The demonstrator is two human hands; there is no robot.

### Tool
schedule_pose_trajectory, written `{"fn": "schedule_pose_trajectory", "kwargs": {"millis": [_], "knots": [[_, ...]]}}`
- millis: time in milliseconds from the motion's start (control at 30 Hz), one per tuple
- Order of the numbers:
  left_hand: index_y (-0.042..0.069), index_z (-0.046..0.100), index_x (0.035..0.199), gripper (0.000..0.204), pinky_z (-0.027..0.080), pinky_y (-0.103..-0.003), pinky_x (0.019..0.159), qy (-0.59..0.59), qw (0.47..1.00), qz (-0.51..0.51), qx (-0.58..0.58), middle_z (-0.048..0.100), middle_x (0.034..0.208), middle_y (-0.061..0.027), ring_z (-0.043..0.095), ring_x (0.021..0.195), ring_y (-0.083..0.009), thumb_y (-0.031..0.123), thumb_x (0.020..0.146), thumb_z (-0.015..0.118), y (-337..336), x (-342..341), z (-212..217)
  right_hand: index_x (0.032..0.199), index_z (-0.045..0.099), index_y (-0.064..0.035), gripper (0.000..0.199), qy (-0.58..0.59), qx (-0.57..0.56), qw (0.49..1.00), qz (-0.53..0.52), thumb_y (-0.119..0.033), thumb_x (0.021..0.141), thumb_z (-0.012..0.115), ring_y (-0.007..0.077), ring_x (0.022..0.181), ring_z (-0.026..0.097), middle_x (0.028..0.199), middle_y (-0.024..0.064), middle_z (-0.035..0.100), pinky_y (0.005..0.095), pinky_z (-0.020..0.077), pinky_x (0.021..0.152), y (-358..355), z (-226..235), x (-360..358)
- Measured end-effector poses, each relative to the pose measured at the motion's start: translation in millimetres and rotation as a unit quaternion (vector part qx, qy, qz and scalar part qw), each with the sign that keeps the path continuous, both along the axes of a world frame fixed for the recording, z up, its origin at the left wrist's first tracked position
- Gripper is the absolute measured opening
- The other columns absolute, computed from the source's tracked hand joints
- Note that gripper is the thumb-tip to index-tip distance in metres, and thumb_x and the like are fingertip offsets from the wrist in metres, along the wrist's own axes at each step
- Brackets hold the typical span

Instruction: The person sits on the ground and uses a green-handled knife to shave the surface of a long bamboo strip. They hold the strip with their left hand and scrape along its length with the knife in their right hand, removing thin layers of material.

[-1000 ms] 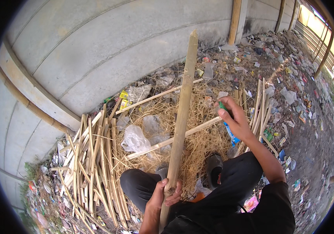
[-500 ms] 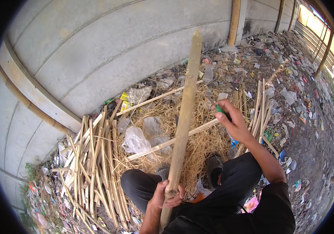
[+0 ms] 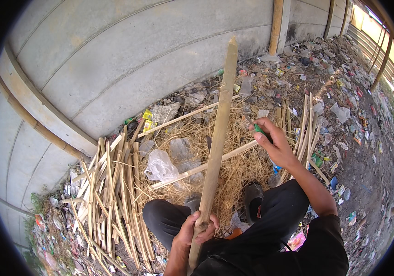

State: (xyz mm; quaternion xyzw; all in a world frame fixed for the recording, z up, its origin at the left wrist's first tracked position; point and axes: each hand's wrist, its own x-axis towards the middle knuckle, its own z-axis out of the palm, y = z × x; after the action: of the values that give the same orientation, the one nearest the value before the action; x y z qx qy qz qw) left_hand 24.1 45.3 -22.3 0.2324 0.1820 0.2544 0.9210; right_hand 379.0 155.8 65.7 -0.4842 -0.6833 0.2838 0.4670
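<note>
My left hand [image 3: 198, 228] is wrapped round the lower part of a long split bamboo piece [image 3: 220, 124], just at a knot. The piece slants up and away from my lap, its far end cut to a point. In my right hand [image 3: 273, 140], to the right of the bamboo and apart from it, is a knife with a green handle [image 3: 259, 129]. Its short blade points away to the upper left. Beneath both hands, a thin bamboo strip [image 3: 192, 172] lies across a heap of straw-coloured shavings [image 3: 243, 172].
At the left lies a big pile of split bamboo strips [image 3: 109, 198]; a smaller bundle [image 3: 305, 133] is at the right. A clear plastic bag [image 3: 161, 165] rests on the shavings. Scattered litter [image 3: 357, 175] covers the ground. A grey panel wall [image 3: 151, 55] runs along the back.
The bamboo piece has turned slightly in my left hand, showing a narrower side, and its far tip is a touch lower. My right hand with the knife has hardly moved.
</note>
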Motion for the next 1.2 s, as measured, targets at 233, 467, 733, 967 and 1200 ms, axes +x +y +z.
{"fn": "schedule_pose_trajectory", "kwargs": {"millis": [233,467,733,967,1200], "knots": [[0.002,0.066,0.11,0.033,0.046,-0.021,0.053,0.354,0.885,0.188,0.234,0.055,0.066,0.0028,0.05,0.051,-0.0043,0.033,0.104,0.077,-4,16,33,0.129,0.058,-0.0015,0.042,0.006,0.011,1.0,0.003,-0.041,0.114,0.055,0.0121,0.082,0.051,0.101,0.0052,0.063,0.0335,0.0443,0.076,0,-2,1],[-0.003,0.072,0.108,0.024,0.048,-0.026,0.048,0.477,0.79,0.244,0.298,0.072,0.068,-0.0051,0.064,0.053,-0.0073,0.019,0.1,0.081,-3,25,59,0.124,0.064,-0.0011,0.042,-0.026,0.003,0.999,0.025,-0.042,0.113,0.057,0.0135,0.072,0.051,0.086,0.0054,0.059,0.0341,0.0438,0.069,-5,8,0],[-0.001,0.07,0.101,0.028,0.044,-0.024,0.05,0.443,0.795,0.237,0.339,0.07,0.072,-0.0046,0.058,0.054,-0.0063,0.025,0.11,0.066,2,32,64,0.118,0.062,-0.0052,0.022,-0.118,0.042,0.99,0.059,-0.022,0.106,0.071,0.0296,0.071,0.068,0.089,0.0134,0.068,0.0404,0.0503,0.065,-23,20,-14],[-0.001,0.072,0.097,0.045,0.045,-0.025,0.057,0.399,0.816,0.254,0.333,0.065,0.071,-0.0027,0.057,0.061,-0.0058,0.034,0.117,0.053,-1,35,62,0.117,0.065,-0.0057,0.027,-0.172,0.095,0.979,0.047,-0.026,0.103,0.074,0.0354,0.08,0.074,0.097,0.0145,0.073,0.043,0.0563,0.07,-30,24,-21],[-0.003,0.072,0.123,0.035,0.047,-0.024,0.062,0.397,0.824,0.206,0.346,0.067,0.079,-0.0015,0.056,0.067,-0.006,0.028,0.115,0.058,-2,29,75,0.113,0.067,-0.0073,0.031,-0.222,0.168,0.96,0.018,-0.034,0.1,0.077,0.0303,0.073,0.074,0.093,0.0096,0.073,0.0403,0.0569,0.062,-33,19,-27]]}}
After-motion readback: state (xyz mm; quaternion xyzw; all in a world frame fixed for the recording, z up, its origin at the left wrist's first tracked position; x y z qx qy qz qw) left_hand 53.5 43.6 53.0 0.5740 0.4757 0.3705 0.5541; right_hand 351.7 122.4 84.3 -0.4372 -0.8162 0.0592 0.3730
